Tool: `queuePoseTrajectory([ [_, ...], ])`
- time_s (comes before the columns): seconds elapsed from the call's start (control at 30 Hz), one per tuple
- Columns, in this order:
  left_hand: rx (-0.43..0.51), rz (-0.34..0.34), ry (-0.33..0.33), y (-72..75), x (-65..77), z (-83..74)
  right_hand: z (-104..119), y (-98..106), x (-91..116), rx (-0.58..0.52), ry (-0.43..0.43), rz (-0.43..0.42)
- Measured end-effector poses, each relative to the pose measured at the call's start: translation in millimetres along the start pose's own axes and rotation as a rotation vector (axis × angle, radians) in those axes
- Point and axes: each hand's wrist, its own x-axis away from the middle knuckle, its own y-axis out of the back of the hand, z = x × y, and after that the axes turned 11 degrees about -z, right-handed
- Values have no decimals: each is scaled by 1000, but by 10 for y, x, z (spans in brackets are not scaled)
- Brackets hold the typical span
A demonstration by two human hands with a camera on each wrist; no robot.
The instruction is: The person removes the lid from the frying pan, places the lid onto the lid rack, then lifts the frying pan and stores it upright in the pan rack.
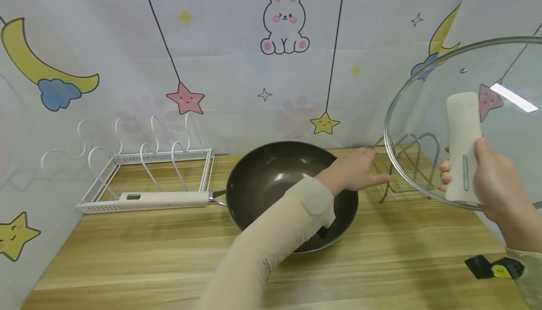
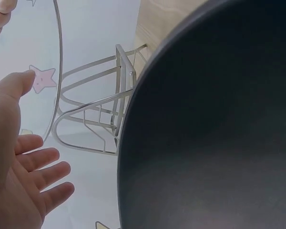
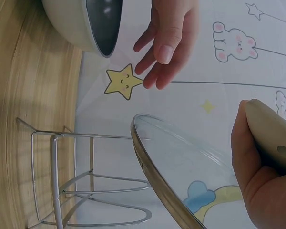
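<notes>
My right hand (image 1: 504, 183) grips the cream handle (image 1: 456, 122) of a clear glass lid (image 1: 423, 107) with a metal rim, held up at the right and tilted on edge. My left hand (image 1: 354, 170) reaches across a dark wok (image 1: 262, 178), its fingers extended and holding nothing, just left of the lid's rim. The wok sits on the table with its long cream handle (image 1: 169, 199) pointing left. In the right wrist view, a grey wire rack (image 3: 56, 176) stands below the tilted lid. The left wrist view has the wok's dark inside filling its right half.
A white wire rack (image 1: 135, 158) with curved dividers stands at the back left, behind the wok handle. The wooden table (image 1: 148, 253) backs onto a hanging cloth (image 1: 237, 65) printed with stars, moons and a rabbit.
</notes>
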Motion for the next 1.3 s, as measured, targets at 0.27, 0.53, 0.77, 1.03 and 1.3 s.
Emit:
queuePoseTrajectory([
  [0.27,28,4,45,-29,-69,-33,0,13,-22,22,11,-37],
  [0.53,99,-14,33,-57,-108,-60,7,18,-30,54,20,-63],
  [0.77,192,-41,31,-88,-191,-127,15,35,-39,15,45,-60],
  [1.03,265,-47,87,-144,-268,-196,12,57,-58,1,60,-74],
  [1.3,379,-112,140,-210,-330,-227,-1,81,-63,14,64,-105],
])
